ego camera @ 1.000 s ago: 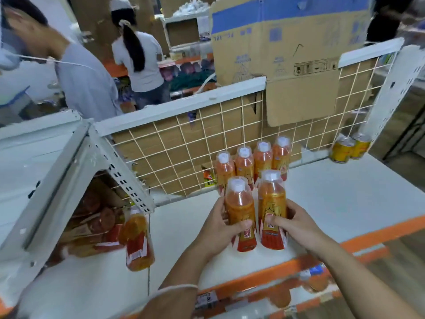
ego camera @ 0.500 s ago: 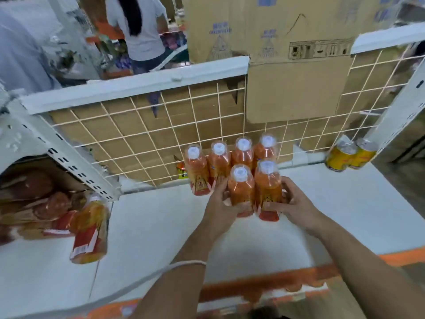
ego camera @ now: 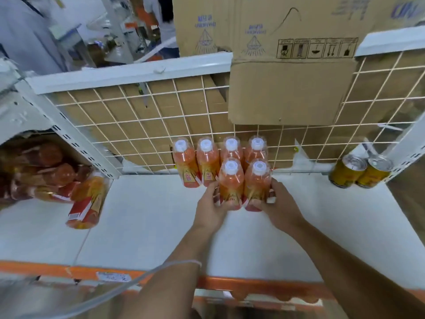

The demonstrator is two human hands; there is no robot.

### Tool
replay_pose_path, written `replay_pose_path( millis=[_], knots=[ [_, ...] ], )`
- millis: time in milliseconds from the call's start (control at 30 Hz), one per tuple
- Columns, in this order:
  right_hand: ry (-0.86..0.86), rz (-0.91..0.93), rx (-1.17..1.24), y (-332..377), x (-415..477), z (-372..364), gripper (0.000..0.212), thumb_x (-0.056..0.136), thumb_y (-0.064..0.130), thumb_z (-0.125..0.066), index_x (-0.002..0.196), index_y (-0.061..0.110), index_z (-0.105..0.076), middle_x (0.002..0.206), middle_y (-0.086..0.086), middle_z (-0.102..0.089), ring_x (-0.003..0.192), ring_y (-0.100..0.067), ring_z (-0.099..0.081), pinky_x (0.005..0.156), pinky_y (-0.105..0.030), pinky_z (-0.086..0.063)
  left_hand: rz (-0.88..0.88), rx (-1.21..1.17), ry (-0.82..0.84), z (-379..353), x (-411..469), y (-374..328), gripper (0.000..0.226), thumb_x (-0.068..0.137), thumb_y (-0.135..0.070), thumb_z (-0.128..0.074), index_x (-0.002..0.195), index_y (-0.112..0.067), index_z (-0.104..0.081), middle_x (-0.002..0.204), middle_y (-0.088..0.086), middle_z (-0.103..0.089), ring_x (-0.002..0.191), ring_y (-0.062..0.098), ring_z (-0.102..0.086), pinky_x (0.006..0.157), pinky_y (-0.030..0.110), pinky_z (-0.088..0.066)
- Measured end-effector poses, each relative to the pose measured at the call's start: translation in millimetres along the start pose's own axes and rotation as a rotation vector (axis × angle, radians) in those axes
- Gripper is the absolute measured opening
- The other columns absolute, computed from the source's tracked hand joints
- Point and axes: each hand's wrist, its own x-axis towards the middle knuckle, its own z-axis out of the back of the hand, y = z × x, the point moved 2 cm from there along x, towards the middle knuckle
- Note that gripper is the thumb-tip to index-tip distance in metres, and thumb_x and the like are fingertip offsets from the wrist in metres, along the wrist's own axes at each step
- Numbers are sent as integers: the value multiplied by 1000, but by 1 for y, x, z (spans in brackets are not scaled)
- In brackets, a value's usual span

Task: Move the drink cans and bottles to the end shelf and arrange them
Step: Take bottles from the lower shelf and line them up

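Note:
Several orange drink bottles with white caps stand on the white shelf (ego camera: pixel 142 217) against the wire grid back. A back row of bottles (ego camera: pixel 208 162) lines the grid. In front of it stand two more: my left hand (ego camera: pixel 210 207) is wrapped around the left front bottle (ego camera: pixel 230 180), and my right hand (ego camera: pixel 279 204) grips the right front bottle (ego camera: pixel 257 180). Both front bottles stand upright, touching the back row. Two yellow cans (ego camera: pixel 360 171) sit in the far right corner of the shelf.
A shrink-wrapped pack of orange bottles (ego camera: pixel 86 201) lies on its side at the left, by a slotted white upright (ego camera: pixel 76 143). Cardboard boxes (ego camera: pixel 292 65) hang over the wire grid (ego camera: pixel 147 125). An orange rail (ego camera: pixel 253 284) edges the shelf front. People stand beyond the shelf.
My hands have carried the two front bottles away from the shelf's front edge and back against the rear row. The camera has moved closer and tilted down.

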Motion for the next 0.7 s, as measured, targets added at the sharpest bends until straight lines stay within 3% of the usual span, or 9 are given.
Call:
replay_pose_path(
  millis=[100,233,333,433,500,600,700],
  knots=[
    [6,10,-48,9,7,5,57,80,29,-83,126,38,-51,115,17,-61,100,-4,-59,86,-22,-49,8,-12,-20,-5,6,-5,70,82,-15,-86,143,-22,-54,124,-12,-68,113,-5,-62,92,5,-48],
    [13,21,-43,16,6,7,62,85,25,-80,140,25,-50,119,13,-59,106,-9,-56,94,-30,-48,-42,15,-30,-6,8,-4,70,89,-15,-80,152,-15,-47,135,-3,-67,123,3,-62,100,10,-46],
    [-14,42,-28,17,2,3,53,86,21,-79,132,28,-52,109,17,-58,104,-9,-58,90,-28,-47,-18,55,-24,-7,4,0,71,92,-19,-78,155,-21,-44,137,-5,-66,126,6,-61,106,18,-48],
    [39,45,-57,19,2,5,58,88,28,-77,139,24,-50,121,11,-62,113,-14,-60,96,-31,-49,14,100,20,-4,1,-7,71,94,-25,-75,156,-28,-40,137,-11,-63,129,8,-59,108,24,-47],
    [100,-21,-138,19,3,8,56,92,40,-72,140,23,-50,128,5,-64,118,-19,-61,99,-34,-48,54,128,80,0,-5,-20,72,96,-24,-72,157,-32,-35,139,-11,-59,130,12,-57,109,28,-45],
    [207,-169,-444,21,-6,10,55,93,62,-58,130,21,-59,125,-2,-69,104,-21,-66,94,-36,-54,95,286,174,17,-21,-38,77,98,-29,-69,160,-37,-24,143,-16,-50,128,13,-51,111,33,-43],
    [359,-199,-557,39,-22,-4,62,91,58,-64,140,21,-54,140,0,-60,118,-22,-61,99,-35,-50,119,424,86,53,-43,-45,69,98,-32,-67,159,-29,-33,157,-3,-47,139,22,-50,115,37,-42]
  ],
)
